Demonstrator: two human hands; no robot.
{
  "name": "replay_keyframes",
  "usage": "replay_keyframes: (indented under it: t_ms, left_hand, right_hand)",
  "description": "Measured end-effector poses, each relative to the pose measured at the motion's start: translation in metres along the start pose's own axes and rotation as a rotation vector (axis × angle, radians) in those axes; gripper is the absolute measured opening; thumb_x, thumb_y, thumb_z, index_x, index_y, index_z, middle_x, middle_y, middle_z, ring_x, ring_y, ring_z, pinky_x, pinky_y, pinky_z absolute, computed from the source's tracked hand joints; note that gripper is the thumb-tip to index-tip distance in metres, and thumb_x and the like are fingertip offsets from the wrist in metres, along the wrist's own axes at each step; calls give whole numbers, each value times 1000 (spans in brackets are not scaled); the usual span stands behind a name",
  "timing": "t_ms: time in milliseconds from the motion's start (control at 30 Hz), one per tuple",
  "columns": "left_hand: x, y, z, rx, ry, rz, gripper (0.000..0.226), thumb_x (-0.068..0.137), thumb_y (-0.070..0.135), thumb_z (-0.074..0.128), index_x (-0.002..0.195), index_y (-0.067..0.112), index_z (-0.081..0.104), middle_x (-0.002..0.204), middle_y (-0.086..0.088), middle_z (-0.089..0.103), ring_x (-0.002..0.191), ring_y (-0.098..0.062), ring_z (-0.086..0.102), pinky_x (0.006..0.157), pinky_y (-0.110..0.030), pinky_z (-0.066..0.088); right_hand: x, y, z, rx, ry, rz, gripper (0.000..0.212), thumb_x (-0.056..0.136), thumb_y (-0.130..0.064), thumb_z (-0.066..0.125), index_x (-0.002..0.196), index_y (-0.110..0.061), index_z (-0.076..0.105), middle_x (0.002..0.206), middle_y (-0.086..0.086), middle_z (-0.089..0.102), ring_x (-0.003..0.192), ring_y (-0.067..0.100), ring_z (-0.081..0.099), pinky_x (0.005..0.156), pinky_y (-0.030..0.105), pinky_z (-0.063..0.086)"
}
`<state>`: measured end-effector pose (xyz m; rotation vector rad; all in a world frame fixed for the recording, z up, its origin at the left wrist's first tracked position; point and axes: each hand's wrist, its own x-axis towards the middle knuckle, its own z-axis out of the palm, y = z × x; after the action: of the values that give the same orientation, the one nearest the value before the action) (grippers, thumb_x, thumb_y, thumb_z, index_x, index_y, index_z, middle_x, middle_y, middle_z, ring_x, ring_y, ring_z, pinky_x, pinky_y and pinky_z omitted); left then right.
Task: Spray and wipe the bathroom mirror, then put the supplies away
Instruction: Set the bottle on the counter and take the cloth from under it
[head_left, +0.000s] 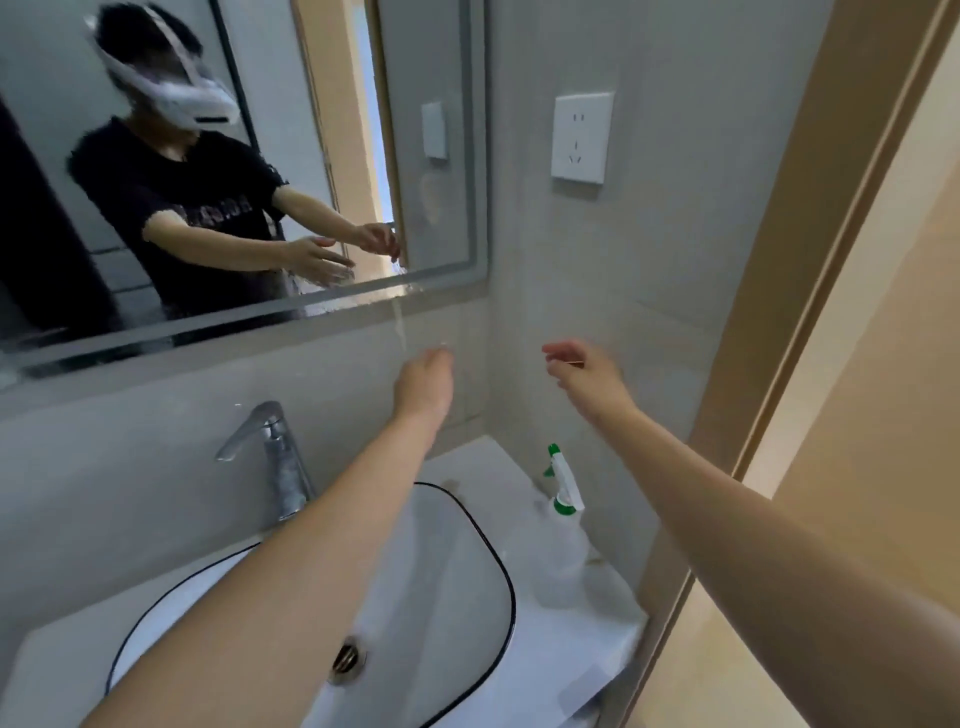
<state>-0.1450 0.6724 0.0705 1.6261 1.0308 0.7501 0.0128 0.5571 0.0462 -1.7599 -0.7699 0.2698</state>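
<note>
sink closest, white with black-rimmed basin, tap behind | left hand up by mirror lower corner, fingers blurred, can't tell grip | right hand raised near wall, fingers loose, holding nothing visible | spray bottle upright on counter corner, right of basin | socket on wall above

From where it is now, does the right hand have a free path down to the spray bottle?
Probably yes. The right hand is raised near the wall and looks empty. The spray bottle stands upright on the sink's right ledge below it, with nothing visible between them.
</note>
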Motion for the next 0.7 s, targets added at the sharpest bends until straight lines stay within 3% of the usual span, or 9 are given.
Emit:
replay_keyframes:
  t_ms: [100,167,233,433,567,700]
  left_hand:
    - [4,13,-48,111,75,141,30,99,29,50,99,9,71,105,-18,69,103,-34,61,94,-40,46]
    - [3,14,-85,226,110,195,22,98,30,54,97,17,72,98,-4,66,97,-25,60,86,-34,45]
    - [1,8,-124,407,149,201,18,93,31,59,86,19,70,92,-1,69,93,-24,63,76,-31,44]
    - [-50,-18,-234,957,366,31,12,90,27,59,83,22,68,99,-7,70,96,-31,64,69,-30,40]
    - [-108,-42,-283,1022,585,-137,38,98,39,46,95,11,71,107,-15,69,101,-36,64,73,-34,44]
    - [-178,-71,-295,1013,718,-296,38,100,38,40,77,15,59,104,-17,69,98,-36,64,70,-33,39]
  right_hand:
    - [-2,-47,28,-32,-152,-86,21,94,-2,57,107,-14,69,97,7,68,88,18,65,88,37,54]
    - [-8,-72,53,-108,-265,-149,18,94,-4,58,102,-17,69,93,7,70,81,17,67,81,37,56]
    - [-16,-91,84,-219,-371,-220,17,92,-6,59,96,-20,69,87,4,70,77,17,67,77,36,56]
    - [-68,-148,183,-405,-650,-505,10,95,-16,61,88,-13,68,72,1,64,66,17,60,61,27,45]
    - [-119,-171,233,-377,-826,-642,31,98,-24,58,77,-4,68,63,4,56,60,17,49,56,30,35]
    - [-181,-170,264,-338,-1025,-697,34,97,-24,56,83,5,68,81,22,68,72,25,56,63,32,38]
